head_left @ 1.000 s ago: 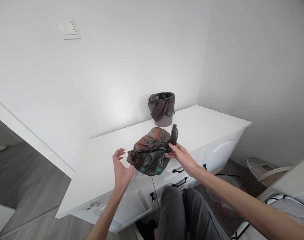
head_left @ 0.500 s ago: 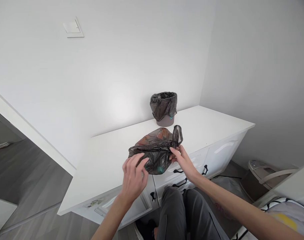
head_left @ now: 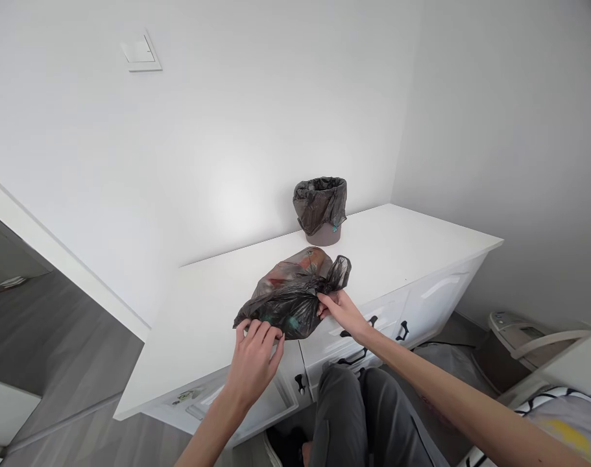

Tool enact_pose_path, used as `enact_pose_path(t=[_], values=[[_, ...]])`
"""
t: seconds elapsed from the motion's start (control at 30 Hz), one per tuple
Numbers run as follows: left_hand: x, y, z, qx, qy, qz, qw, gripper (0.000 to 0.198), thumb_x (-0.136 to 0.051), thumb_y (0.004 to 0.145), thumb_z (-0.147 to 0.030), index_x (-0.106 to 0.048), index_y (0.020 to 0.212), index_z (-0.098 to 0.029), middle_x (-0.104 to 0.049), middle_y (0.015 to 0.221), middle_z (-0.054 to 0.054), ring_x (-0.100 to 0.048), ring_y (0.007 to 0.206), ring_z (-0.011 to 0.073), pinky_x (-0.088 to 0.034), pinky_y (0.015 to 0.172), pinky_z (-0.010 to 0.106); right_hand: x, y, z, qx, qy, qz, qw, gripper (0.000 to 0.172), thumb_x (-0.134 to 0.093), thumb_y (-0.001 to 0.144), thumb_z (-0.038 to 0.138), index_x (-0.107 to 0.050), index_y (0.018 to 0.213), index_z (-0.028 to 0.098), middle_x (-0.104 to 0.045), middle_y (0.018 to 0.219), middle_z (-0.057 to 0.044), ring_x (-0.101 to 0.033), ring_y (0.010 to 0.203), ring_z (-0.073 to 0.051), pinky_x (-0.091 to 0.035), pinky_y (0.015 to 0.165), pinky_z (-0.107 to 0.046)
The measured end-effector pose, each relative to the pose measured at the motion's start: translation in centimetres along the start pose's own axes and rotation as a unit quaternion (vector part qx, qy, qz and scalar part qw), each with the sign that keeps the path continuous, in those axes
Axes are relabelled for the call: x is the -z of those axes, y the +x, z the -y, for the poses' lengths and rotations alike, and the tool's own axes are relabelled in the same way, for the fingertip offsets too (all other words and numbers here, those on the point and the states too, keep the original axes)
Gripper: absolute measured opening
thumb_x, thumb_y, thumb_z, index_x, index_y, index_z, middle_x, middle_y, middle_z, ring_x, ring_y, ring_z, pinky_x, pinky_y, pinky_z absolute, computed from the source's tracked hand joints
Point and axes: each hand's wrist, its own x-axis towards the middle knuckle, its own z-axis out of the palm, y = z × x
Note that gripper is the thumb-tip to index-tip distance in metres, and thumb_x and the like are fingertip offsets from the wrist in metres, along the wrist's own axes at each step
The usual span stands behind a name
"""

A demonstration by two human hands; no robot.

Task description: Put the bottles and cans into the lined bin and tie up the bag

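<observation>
A filled dark translucent rubbish bag (head_left: 290, 292) lies on the white cabinet top (head_left: 397, 246) near its front edge. My left hand (head_left: 254, 353) has its fingers closed on the bag's left end. My right hand (head_left: 338, 310) pinches the bag's gathered right end, where a loose flap sticks up. Coloured items show faintly through the plastic.
A small round bin (head_left: 321, 209) lined with a dark bag stands at the back of the cabinet top by the wall. Drawers with black handles (head_left: 352, 331) sit below the front edge. My knees are under it. A pedal bin (head_left: 519, 334) stands on the floor at the right.
My left hand went from open beside the bag to gripping its left end. The bag has been lowered and flattened on the cabinet top; the right flap has drooped.
</observation>
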Motion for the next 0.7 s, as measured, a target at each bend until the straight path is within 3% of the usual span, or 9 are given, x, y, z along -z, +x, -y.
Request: enact_pose_path(t=[0.13, 0.27, 0.37, 0.43, 0.53, 0.7], values=[[1.0, -0.4, 0.4, -0.010, -0.031, -0.023, 0.999, 0.012, -0.052, 0.104, -0.022, -0.063, 0.108, -0.021, -0.071, 0.104, 0.009, -0.066, 0.098, 0.0246, -0.048, 0.089, 0.040, -0.5, 1.6, -0.2, -0.007, -0.048, 0.069, 0.996, 0.056, -0.066, 0.087, 0.069, -0.067, 0.064, 0.018, -0.071, 0.072, -0.009, -0.067, 0.067, -0.019, -0.058, 0.065, -0.033], [0.7, 1.9, 0.9, -0.006, -0.056, -0.018, 0.998, 0.031, -0.046, 0.106, -0.029, -0.056, 0.134, -0.020, -0.066, 0.135, 0.014, -0.059, 0.130, 0.0290, -0.047, 0.105, 0.045, -0.6, 2.8, 0.8, -0.033, -0.039, 0.132, 0.990, 0.054, -0.072, 0.084, 0.067, -0.073, 0.072, 0.014, -0.073, 0.075, -0.010, -0.069, 0.068, -0.019, -0.056, 0.061, -0.030], [-0.6, 3.7, 1.7, 0.026, -0.049, 0.003, 0.998, 0.045, -0.048, 0.106, -0.038, -0.047, 0.147, -0.019, -0.060, 0.148, 0.015, -0.051, 0.140, 0.0324, -0.041, 0.113, 0.052, -0.3, 3.0, 1.5, -0.048, -0.024, 0.173, 0.984, 0.054, -0.075, 0.083, 0.067, -0.075, 0.079, 0.014, -0.075, 0.084, -0.012, -0.069, 0.069, -0.019, -0.056, 0.059, -0.030], [-1.5, 4.4, 2.3, 0.042, -0.039, 0.013, 0.998, 0.047, -0.050, 0.106, -0.041, -0.047, 0.147, -0.018, -0.063, 0.143, 0.016, -0.053, 0.137, 0.0336, -0.040, 0.113, 0.055, 0.0, 2.9, 1.7, -0.045, -0.012, 0.183, 0.982, 0.054, -0.075, 0.084, 0.068, -0.076, 0.078, 0.014, -0.075, 0.082, -0.011, -0.070, 0.069, -0.019, -0.056, 0.059, -0.030], [-1.9, 4.2, 2.9, 0.042, -0.025, 0.005, 0.999, 0.031, -0.051, 0.106, -0.037, -0.059, 0.131, -0.019, -0.072, 0.121, 0.012, -0.060, 0.122, 0.0315, -0.040, 0.110, 0.055, 0.6, 2.9, 1.5, -0.036, 0.013, 0.155, 0.987, 0.058, -0.072, 0.086, 0.070, -0.074, 0.071, 0.013, -0.072, 0.071, -0.010, -0.068, 0.063, -0.018, -0.056, 0.059, -0.030], [-0.6, 1.2, 2.9, -0.002, -0.030, -0.017, 0.999, 0.013, -0.055, 0.105, -0.029, -0.065, 0.101, -0.022, -0.072, 0.092, 0.005, -0.065, 0.090, 0.0229, -0.044, 0.102, 0.048, 1.3, 3.4, 0.7, -0.044, 0.056, 0.135, 0.988, 0.060, -0.067, 0.090, 0.071, -0.071, 0.072, 0.013, -0.070, 0.067, -0.009, -0.067, 0.058, -0.017, -0.055, 0.058, -0.030]])
